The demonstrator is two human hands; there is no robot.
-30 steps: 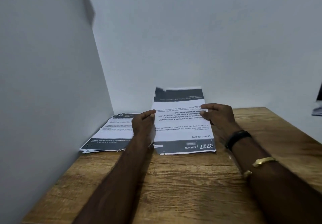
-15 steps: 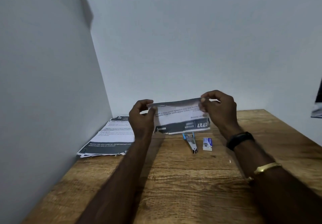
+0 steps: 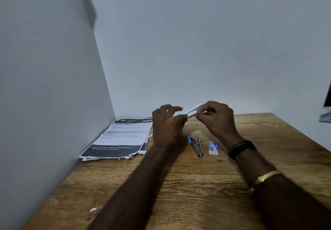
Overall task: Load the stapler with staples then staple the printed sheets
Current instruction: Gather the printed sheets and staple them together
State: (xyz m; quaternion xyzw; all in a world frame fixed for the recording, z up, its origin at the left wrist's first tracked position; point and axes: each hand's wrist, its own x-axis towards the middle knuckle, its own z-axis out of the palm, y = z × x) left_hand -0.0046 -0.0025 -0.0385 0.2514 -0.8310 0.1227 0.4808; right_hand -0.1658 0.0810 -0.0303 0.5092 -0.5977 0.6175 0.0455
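Both hands are raised above the table at its far side, holding a thin set of printed sheets [image 3: 194, 109] that I see almost edge-on. My right hand [image 3: 217, 120] pinches the sheets' right side. My left hand [image 3: 167, 124] touches their left end with fingers partly spread. Below the hands a small metal stapler [image 3: 196, 146] with blue ends lies flat on the wood. A small white and blue staple box [image 3: 213, 148] sits just right of it. A stack of printed sheets [image 3: 121, 138] lies at the left by the wall.
The wooden table [image 3: 179, 190] stands in a corner, with a wall on the left and one behind. A small white paper scrap [image 3: 93, 209] lies near the front left. A dark object [image 3: 326, 111] pokes in at the right edge.
The sheets were lifted off the table and turned from lying flat to nearly edge-on. This uncovered the stapler and the staple box. Both hands rose and came closer together.
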